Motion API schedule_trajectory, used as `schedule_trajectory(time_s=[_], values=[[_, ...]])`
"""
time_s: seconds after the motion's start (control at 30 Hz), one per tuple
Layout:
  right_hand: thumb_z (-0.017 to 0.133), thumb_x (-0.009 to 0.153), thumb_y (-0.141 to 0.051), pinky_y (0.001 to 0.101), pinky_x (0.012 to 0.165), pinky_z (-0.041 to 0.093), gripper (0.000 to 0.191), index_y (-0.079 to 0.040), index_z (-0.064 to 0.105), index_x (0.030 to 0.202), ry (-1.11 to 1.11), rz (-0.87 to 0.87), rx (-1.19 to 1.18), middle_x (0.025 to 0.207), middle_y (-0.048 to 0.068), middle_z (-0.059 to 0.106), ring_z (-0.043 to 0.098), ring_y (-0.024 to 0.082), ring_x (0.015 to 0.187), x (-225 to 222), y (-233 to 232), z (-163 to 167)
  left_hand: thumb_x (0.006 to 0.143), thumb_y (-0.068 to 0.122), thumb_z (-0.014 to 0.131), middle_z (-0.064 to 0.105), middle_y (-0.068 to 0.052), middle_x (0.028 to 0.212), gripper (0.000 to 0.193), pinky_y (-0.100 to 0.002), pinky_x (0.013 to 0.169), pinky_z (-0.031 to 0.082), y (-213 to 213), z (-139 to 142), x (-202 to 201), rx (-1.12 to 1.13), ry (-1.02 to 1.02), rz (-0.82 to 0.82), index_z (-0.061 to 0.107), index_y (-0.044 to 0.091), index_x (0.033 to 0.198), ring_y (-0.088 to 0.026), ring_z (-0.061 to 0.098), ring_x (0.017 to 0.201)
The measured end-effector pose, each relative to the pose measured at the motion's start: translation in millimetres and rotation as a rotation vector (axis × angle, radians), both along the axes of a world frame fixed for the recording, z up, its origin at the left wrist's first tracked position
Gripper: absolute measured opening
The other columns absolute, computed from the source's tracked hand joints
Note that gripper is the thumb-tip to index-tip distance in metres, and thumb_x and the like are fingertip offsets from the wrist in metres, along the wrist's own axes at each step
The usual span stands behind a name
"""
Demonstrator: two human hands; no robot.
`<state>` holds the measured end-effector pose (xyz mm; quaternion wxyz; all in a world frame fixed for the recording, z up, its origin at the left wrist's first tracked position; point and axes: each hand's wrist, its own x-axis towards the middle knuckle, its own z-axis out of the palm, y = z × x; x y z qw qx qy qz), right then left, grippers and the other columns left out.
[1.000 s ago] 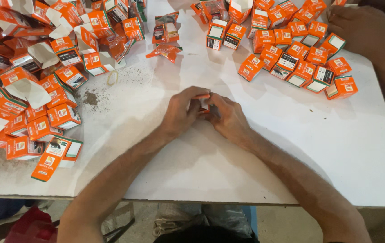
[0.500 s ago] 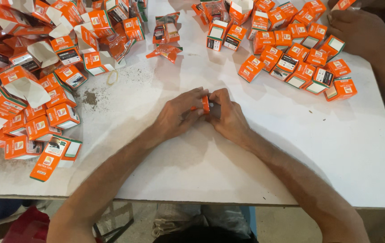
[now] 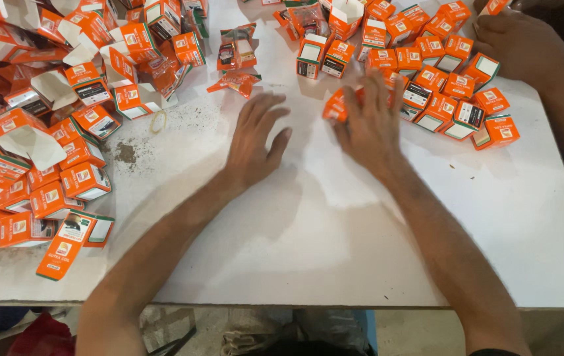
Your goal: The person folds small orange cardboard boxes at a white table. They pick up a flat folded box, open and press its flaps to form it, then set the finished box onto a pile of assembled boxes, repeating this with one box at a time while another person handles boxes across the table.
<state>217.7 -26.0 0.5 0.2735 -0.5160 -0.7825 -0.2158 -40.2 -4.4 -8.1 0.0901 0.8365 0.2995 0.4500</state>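
My left hand [image 3: 255, 142] lies flat and open on the white counter [image 3: 335, 231], fingers spread, palm down, holding nothing. It sits on a bare patch, with a crumpled orange wrapper [image 3: 234, 82] near its fingertips and a thin rubber band [image 3: 157, 121] well off to its left, beside a smear of dark crumbs [image 3: 126, 153].

My right hand [image 3: 369, 125] reaches forward, fingers stretched out and mostly open. A small orange box [image 3: 336, 105] sits just at my thumb and forefinger; it touches the hand, but the blur keeps me from telling whether I grip it or only rest against it. It lies on the counter at the near edge of the right-hand cluster of boxes [image 3: 453, 86], small orange and white cartons standing closed, side by side.

To my left a loose heap of open boxes [image 3: 51, 112] spreads across the counter, many with white flaps up. One flattened carton [image 3: 62, 246] lies at the near left edge, apart from the others.

At the far right corner another person's hand [image 3: 526, 46] rests on the boxes there, its forearm running down the right edge.
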Motion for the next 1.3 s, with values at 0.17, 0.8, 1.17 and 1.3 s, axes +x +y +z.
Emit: schedule_trajectory(time_s=[0.17, 0.8, 1.17, 1.3], values=[[0.077, 0.094, -0.022, 0.0678, 0.118, 0.022, 0.065, 0.006, 0.051, 0.147, -0.008, -0.187, 0.032, 0.153, 0.031, 0.043, 0.038, 0.048, 0.145, 28.5, 2.0, -7.8, 0.076, 0.025, 0.086, 0.051, -0.025, 0.137, 0.080, -0.053, 0.099, 0.042, 92.9, 7.1, 70.3, -0.111, -0.078, 0.224, 0.044, -0.003, 0.137, -0.045, 0.048, 0.126], [0.062, 0.103, -0.022, 0.0429, 0.096, 0.051, 0.058, 0.003, 0.030, 0.144, 0.803, 0.332, -0.633, 0.127, 0.015, 0.057, 0.059, 0.024, 0.112, -47.4, -25.3, -27.4, 0.093, 0.016, 0.075, 0.058, -0.022, 0.114, 0.030, -0.049, 0.072, 0.056, 106.5, 1.9, -19.6, 0.084, 0.225, 0.415, 0.061, 0.006, 0.118, -0.038, 0.067, 0.093], [0.081, 0.087, -0.015, 0.0400, 0.103, 0.048, 0.051, -0.003, 0.060, 0.132, 0.695, 0.386, -0.586, 0.121, 0.014, 0.060, 0.059, 0.027, 0.116, -50.9, -36.9, -5.0, 0.082, 0.000, 0.074, 0.067, -0.017, 0.107, 0.038, -0.049, 0.074, 0.056, 29.4, -8.6, -45.0, -0.180, 0.165, 0.149, 0.061, 0.014, 0.115, -0.038, 0.070, 0.091], [0.086, 0.078, -0.011, 0.0305, 0.094, 0.055, 0.058, -0.004, 0.061, 0.129, 0.836, 0.293, -0.666, 0.111, 0.006, 0.072, 0.069, 0.015, 0.105, -51.7, -37.8, -4.0, 0.084, -0.012, 0.068, 0.060, -0.025, 0.127, 0.051, -0.040, 0.086, 0.061, -19.9, 6.0, -30.6, 0.135, -0.192, -0.003, 0.053, 0.003, 0.130, -0.039, 0.070, 0.109]])
